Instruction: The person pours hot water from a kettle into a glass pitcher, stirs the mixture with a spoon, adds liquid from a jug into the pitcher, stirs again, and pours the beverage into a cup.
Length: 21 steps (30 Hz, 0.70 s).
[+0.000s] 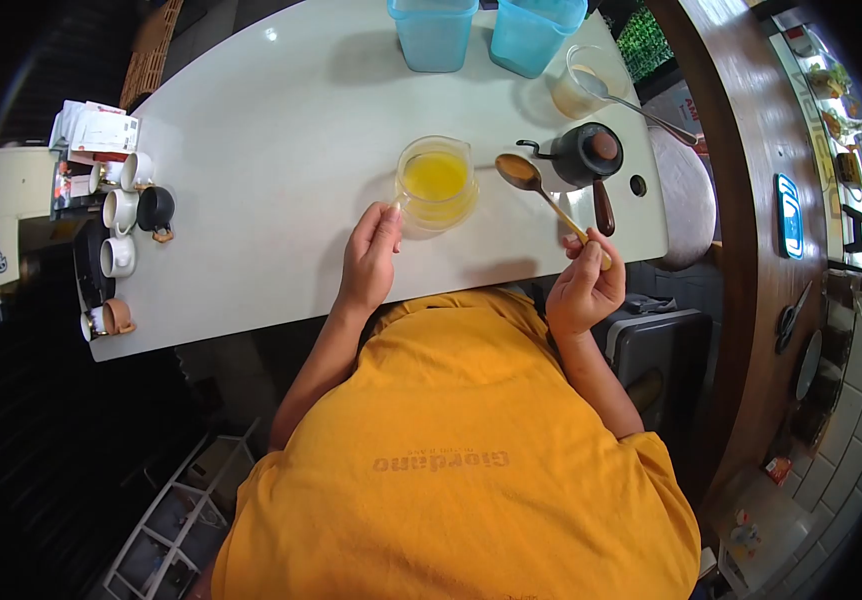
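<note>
A clear glass pitcher (437, 205) with yellow liquid inside stands upright in front of me. My left hand (373, 255) is closed around its handle on the near left side. In my right hand (588, 285), pinched by its handle end, is a spoon (519, 172). Its bowl is held up to the right of the pitcher, apart from it, and looks brownish; I cannot tell whether anything is in it. Just beyond the spoon sits a small dark pot (581, 155) with a thin curved spout, a wooden lid knob and a wooden side handle.
Two blue plastic containers (432, 40) stand at the far edge. A clear cup (576, 95) with beige contents has a long spoon (651, 120) resting across it. Several small cups (119, 256) line the table's left edge, near stacked white papers (101, 130). A hole (638, 185) pierces the tabletop at right.
</note>
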Each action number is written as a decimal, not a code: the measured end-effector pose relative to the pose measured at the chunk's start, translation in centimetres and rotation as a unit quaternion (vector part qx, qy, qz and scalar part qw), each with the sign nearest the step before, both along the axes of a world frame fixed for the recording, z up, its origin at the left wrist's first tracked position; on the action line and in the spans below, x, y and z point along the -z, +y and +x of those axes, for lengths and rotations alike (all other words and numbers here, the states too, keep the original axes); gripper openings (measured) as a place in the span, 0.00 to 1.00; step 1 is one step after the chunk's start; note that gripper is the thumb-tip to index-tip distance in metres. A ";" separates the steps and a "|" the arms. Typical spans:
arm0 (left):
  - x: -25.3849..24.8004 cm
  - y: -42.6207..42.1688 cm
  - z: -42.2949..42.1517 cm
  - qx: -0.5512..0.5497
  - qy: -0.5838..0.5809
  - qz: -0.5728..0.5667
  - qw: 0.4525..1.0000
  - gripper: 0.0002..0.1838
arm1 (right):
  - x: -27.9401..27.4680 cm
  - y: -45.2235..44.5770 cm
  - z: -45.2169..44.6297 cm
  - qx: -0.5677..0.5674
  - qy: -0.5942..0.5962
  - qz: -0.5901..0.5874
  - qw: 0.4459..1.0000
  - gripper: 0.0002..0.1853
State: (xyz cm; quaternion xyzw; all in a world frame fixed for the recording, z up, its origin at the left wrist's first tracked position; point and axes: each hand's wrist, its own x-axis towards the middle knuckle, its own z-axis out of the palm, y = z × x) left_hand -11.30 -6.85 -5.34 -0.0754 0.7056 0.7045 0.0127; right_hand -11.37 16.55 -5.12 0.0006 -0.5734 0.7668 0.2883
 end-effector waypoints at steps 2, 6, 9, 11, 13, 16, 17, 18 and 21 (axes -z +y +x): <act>-0.1 -0.7 -0.2 0.003 -0.011 0.003 1.000 0.16 | 1.6 0.4 0.8 0.004 -0.038 0.035 0.999 0.09; 0.3 -1.6 -0.6 -0.012 0.013 0.036 0.999 0.15 | 5.4 1.2 1.5 0.018 -0.124 0.108 0.986 0.09; -0.1 -2.4 -0.9 -0.020 0.018 0.044 0.999 0.14 | 5.6 0.8 1.1 0.046 -0.197 0.103 0.974 0.09; -0.5 -2.8 -1.0 -0.018 0.021 0.058 0.998 0.14 | 6.1 0.8 0.7 0.085 -0.190 0.152 0.966 0.08; -1.0 -3.1 -1.0 -0.009 0.020 0.053 0.998 0.14 | 6.2 0.6 0.2 0.093 -0.193 0.131 0.968 0.07; -1.4 -3.8 -1.1 0.007 0.020 0.050 0.999 0.14 | 5.0 1.0 -0.1 0.121 -0.223 0.256 0.933 0.06; -1.4 -4.1 -1.1 0.013 0.022 0.052 0.998 0.14 | 4.6 1.3 -0.1 0.137 -0.243 0.398 0.874 0.05; -1.5 -4.3 -1.1 0.016 0.019 0.050 0.998 0.14 | 4.5 1.1 -0.1 0.138 -0.246 0.396 0.874 0.05; -1.9 -4.9 -1.0 0.029 0.004 0.045 0.999 0.14 | 4.6 0.8 0.0 0.155 -0.275 0.444 0.839 0.05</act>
